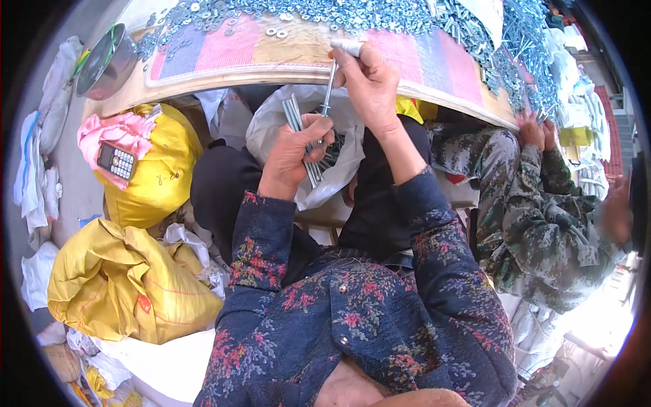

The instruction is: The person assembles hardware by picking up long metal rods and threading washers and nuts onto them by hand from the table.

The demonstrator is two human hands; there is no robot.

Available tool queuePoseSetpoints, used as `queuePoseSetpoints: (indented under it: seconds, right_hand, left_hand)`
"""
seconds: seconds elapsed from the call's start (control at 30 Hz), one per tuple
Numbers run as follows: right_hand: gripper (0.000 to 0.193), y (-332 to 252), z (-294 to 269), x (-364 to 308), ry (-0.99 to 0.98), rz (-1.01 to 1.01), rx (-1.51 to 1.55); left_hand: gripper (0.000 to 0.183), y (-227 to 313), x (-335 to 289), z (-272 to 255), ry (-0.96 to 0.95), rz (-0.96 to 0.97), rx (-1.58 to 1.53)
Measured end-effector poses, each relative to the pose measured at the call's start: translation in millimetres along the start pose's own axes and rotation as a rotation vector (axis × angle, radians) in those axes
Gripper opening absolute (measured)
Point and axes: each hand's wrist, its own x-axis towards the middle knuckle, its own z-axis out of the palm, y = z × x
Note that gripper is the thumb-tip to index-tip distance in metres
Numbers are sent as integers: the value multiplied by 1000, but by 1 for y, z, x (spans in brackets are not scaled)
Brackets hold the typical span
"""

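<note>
My left hand is closed round a bundle of long metal bolts, whose ends stick out above and below the fist. One long bolt stands apart from the bundle and slants up from this hand. Small washers or a nut sit on it just above my left thumb. My right hand pinches the upper end of that bolt; white wrapping covers one of its fingers. Beneath my hands, an open white plastic bag between my knees holds more metal pieces, partly hidden by the left hand.
Loose washers and heaped bolts cover the striped tabletop. A dark bowl stands at its left end. Yellow sacks and a phone on pink cloth are at left. A co-worker in camouflage sits at right.
</note>
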Motion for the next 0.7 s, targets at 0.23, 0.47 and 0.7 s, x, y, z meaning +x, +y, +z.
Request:
queuePoseSetpoints:
  seconds: [0.23,0.47,0.7]
  right_hand:
    - [32,53,-93,48,107,-11,-254]
    - [51,124,-115,110,118,80,-1199]
    - [40,69,-95,86,-8,56,-782]
  left_hand:
    - [14,2,4,0,93,127,102]
    - [13,4,7,5,158,132,95]
    - [15,2,8,2,240,185,150]
